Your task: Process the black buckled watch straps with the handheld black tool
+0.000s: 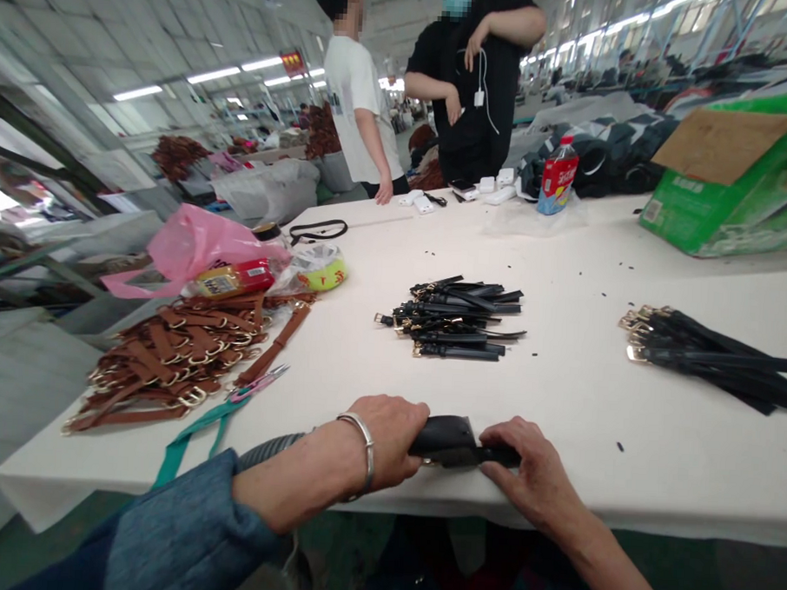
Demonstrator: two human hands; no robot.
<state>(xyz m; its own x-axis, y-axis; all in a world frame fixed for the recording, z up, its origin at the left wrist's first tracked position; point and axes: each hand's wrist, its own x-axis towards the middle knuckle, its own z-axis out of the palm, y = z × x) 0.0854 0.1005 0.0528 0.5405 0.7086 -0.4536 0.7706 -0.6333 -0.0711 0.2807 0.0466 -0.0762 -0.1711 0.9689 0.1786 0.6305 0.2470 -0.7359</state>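
Note:
Near the table's front edge, my left hand (387, 443), with a silver bracelet at the wrist, is closed round a wide black piece (449, 433); its exact kind is not clear. A grey ribbed hose (270, 451) shows behind the left forearm; whether it joins the black piece is hidden. Thumb and fingers of my right hand (523, 462) pinch a narrow black strap (500, 457) that meets the black piece's right end. Beyond my hands lies a pile of black buckled straps (461, 320). Another bundle of black straps (710, 352) with gold buckles lies to the right.
Brown buckled straps (176, 346) are heaped at left, beside scissors (259, 383) with a teal ribbon (195, 434). Behind them sits a pink bag (200, 243). A red-labelled bottle (558, 176) and a green box (730, 192) stand at the back right. Two people stand across the table.

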